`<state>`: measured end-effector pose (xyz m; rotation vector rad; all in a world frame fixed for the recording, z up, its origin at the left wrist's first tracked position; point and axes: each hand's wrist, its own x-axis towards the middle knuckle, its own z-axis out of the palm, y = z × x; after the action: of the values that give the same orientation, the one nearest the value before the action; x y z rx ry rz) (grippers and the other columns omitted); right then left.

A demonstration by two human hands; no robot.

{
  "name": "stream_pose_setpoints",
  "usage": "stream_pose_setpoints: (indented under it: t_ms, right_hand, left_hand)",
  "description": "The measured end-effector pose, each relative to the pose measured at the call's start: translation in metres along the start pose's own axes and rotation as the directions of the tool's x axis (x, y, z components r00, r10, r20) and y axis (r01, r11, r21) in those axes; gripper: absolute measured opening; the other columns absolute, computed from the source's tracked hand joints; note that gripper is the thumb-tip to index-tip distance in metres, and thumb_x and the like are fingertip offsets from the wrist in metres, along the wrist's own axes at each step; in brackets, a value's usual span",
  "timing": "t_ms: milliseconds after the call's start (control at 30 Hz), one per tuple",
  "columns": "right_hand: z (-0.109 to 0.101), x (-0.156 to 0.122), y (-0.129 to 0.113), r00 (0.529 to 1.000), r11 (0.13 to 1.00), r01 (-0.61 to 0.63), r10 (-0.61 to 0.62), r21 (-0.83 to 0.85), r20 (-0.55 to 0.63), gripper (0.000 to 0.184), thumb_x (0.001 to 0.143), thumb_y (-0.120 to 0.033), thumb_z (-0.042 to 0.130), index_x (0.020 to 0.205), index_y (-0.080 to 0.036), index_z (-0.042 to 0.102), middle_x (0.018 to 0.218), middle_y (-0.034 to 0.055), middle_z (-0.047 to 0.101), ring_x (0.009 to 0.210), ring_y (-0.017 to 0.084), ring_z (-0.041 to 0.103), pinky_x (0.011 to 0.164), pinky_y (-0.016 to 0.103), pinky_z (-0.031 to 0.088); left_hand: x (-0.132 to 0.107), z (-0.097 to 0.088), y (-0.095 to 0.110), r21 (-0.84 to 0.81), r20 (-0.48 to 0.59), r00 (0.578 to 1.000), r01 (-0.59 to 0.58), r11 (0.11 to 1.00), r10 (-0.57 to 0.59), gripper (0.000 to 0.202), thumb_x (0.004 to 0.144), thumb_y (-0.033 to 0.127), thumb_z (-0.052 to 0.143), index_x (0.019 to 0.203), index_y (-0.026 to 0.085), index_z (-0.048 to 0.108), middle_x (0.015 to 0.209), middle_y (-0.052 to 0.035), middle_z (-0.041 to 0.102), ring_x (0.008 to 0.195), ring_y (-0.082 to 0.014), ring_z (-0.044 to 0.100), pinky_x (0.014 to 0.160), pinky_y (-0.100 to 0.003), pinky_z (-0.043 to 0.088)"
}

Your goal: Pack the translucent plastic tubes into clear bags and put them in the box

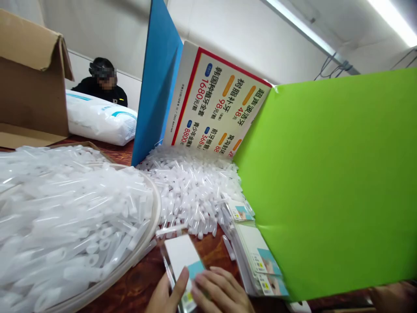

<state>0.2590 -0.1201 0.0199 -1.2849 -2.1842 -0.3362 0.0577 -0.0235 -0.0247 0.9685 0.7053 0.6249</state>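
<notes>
Low in the middle, my left hand [167, 293] grips a clear plastic packet [182, 252] holding a white and light-blue card, with its thumb across the front. My right hand [221, 291] comes in from the other side; its slightly blurred fingers lie over the packet's lower right part and its thumb is hidden. The packet is tilted, its clear top end pointing away from me. Just right of my hands lies a stack of similar card packets [257, 248]. Beyond the packet spreads a pile of translucent white plastic tubes [192, 187].
A round tub [156, 204] heaped with white tubes fills the left. Upright blue [159, 65], printed and green boards [332, 182] wall the pile. A cardboard box [32, 87] and white plastic bag [100, 117] stand behind, near a seated person [104, 87]. One loose tube [228, 248] lies near the stack.
</notes>
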Motion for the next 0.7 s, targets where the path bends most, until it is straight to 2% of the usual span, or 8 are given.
stream_pose_setpoints:
  t_ms: [33,100,200,333,433,500,567,700]
  right_hand:
    - [0.007,0.011,-0.001,0.999,0.999,-0.010,0.008,0.047,0.037,0.050,0.094,-0.029,0.066,0.143,-0.035,0.056,0.114,0.0048,0.078,0.098,0.028,0.074,0.089,0.042,0.059]
    - [0.015,0.025,0.007,0.972,0.972,-0.236,0.235,-0.016,-0.021,0.040,0.097,-0.027,0.061,0.137,-0.029,0.060,0.115,0.0088,0.076,0.101,0.028,0.072,0.089,0.042,0.058]
    - [0.018,0.024,0.035,0.787,0.752,-0.616,0.598,-0.234,-0.151,0.031,0.097,-0.020,0.051,0.123,-0.021,0.067,0.105,0.0142,0.073,0.094,0.031,0.070,0.081,0.044,0.057]
    - [0.027,0.017,0.062,0.747,0.704,-0.642,0.663,-0.304,-0.043,0.034,0.091,-0.013,0.045,0.109,-0.019,0.073,0.085,0.0150,0.070,0.076,0.031,0.068,0.071,0.043,0.053]
    - [0.028,0.030,0.055,0.679,0.679,-0.733,0.734,0.038,-0.010,0.027,0.092,-0.026,0.055,0.113,-0.022,0.072,0.102,0.0130,0.072,0.091,0.031,0.068,0.082,0.045,0.055]
    - [0.025,0.045,0.041,0.573,0.502,-0.757,0.818,0.419,0.056,0.038,0.090,-0.037,0.065,0.126,-0.025,0.064,0.111,0.0093,0.072,0.102,0.030,0.068,0.090,0.045,0.055]
    - [0.024,0.060,0.025,0.485,0.222,-0.645,0.858,0.731,0.168,0.051,0.086,-0.042,0.073,0.133,-0.028,0.057,0.110,0.0068,0.072,0.100,0.027,0.070,0.089,0.043,0.057]
    - [0.033,0.071,0.006,0.442,-0.165,-0.416,0.822,0.894,0.358,0.045,0.074,-0.038,0.087,0.109,-0.027,0.061,0.096,0.0045,0.075,0.085,0.024,0.072,0.072,0.036,0.059]
  left_hand:
    - [0.002,0.001,0.000,0.025,-0.057,0.998,-0.016,1.000,0.018,0.089,0.069,0.085,0.063,0.118,0.011,0.068,0.115,-0.0199,0.074,0.109,-0.0363,0.067,0.099,-0.046,0.053]
    - [0.002,-0.002,0.004,0.088,-0.122,0.990,-0.060,0.994,0.071,0.088,0.071,0.084,0.063,0.119,0.010,0.068,0.117,-0.0196,0.074,0.112,-0.0376,0.066,0.106,-0.048,0.048]
    - [-0.003,-0.014,0.016,0.146,-0.100,0.989,-0.097,0.985,0.112,0.084,0.073,0.081,0.063,0.121,0.011,0.070,0.120,-0.0186,0.074,0.114,-0.0377,0.065,0.107,-0.048,0.046]
    - [-0.012,-0.028,0.027,0.189,-0.028,0.993,-0.107,0.976,0.115,0.072,0.077,0.072,0.067,0.113,0.011,0.074,0.110,-0.0172,0.077,0.104,-0.0357,0.069,0.097,-0.043,0.053]
    - [-0.018,-0.034,0.030,0.202,0.113,0.990,-0.107,0.974,0.085,0.065,0.079,0.068,0.068,0.109,0.011,0.076,0.099,-0.0138,0.079,0.093,-0.0325,0.071,0.088,-0.039,0.056]
    - [-0.024,-0.036,0.032,0.238,0.161,0.986,-0.075,0.968,0.037,0.064,0.077,0.066,0.071,0.113,0.013,0.075,0.105,-0.0132,0.078,0.100,-0.0335,0.070,0.091,-0.039,0.054]
    - [-0.029,-0.037,0.034,0.280,0.174,0.984,-0.021,0.960,-0.030,0.066,0.075,0.064,0.074,0.117,0.013,0.074,0.112,-0.0129,0.077,0.107,-0.0350,0.067,0.094,-0.038,0.052]
    - [-0.039,-0.039,0.040,0.335,0.222,0.963,0.069,0.940,-0.150,0.065,0.076,0.060,0.073,0.117,0.011,0.074,0.104,-0.0114,0.078,0.098,-0.0339,0.069,0.086,-0.036,0.054]
